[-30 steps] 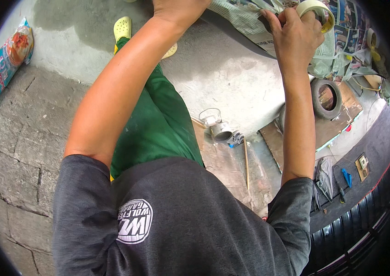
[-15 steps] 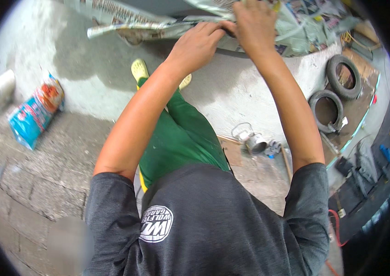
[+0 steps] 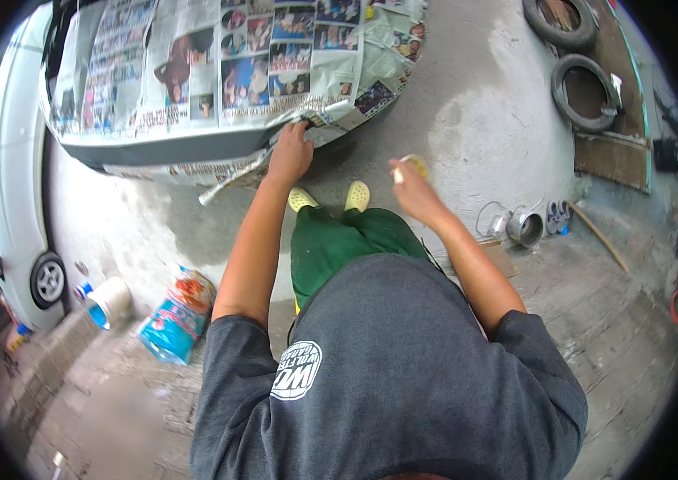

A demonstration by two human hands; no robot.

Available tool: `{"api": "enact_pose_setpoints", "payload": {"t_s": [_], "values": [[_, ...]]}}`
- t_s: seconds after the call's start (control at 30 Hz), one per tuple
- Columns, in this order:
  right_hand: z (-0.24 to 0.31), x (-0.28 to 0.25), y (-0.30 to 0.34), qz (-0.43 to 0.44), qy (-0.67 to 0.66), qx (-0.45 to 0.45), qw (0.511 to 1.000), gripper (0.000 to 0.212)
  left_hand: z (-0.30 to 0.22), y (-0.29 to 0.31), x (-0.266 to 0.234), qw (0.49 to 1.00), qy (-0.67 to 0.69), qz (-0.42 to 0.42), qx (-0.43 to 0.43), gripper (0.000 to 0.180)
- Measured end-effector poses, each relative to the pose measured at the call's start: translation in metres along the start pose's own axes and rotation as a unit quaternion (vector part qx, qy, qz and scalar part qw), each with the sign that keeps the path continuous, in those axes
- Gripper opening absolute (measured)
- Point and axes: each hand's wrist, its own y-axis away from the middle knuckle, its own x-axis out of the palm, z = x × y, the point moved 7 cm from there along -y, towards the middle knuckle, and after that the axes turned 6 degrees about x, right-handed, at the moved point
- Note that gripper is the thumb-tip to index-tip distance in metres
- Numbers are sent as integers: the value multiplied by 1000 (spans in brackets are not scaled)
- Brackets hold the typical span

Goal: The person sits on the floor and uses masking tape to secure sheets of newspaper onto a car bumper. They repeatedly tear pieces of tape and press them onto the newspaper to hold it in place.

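Sheets of newspaper [image 3: 195,72] cover the front of a car, with a dark grey strip of its bumper [image 3: 171,152] showing below them. At the paper's lower edge, my left hand [image 3: 291,156] has its fingers closed on the newspaper. A rolled, loose end of paper [image 3: 231,180] sticks out below that hand. My right hand [image 3: 415,192] is apart from the car, out to the right, closed around a pale yellow roll of tape [image 3: 416,164]. The roll is small and partly hidden by the fingers.
A white car [image 3: 23,176] stands at the far left. Near it are a white bucket [image 3: 111,302] lying on its side and a blue bag [image 3: 179,320]. On the right are two tyres [image 3: 587,92], a metal pot [image 3: 524,228] and a wooden stick [image 3: 599,236].
My hands were close together at the newspaper's edge. The right one has drawn away to the right with the tape, while the left stays at the paper. The view has shifted, showing more of the car.
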Motion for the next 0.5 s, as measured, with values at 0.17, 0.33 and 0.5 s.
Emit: {"api": "enact_pose_setpoints", "payload": {"t_s": [0.17,0.33,0.5], "values": [[26,63,4,91,-190,40,977,59,9,-13,-6,997,42,41,43,42],[42,88,-43,94,-270,55,957,49,16,-13,-7,988,91,110,53,34],[41,105,-58,-17,-304,22,952,35,14,-14,-4,967,124,196,104,29]]}}
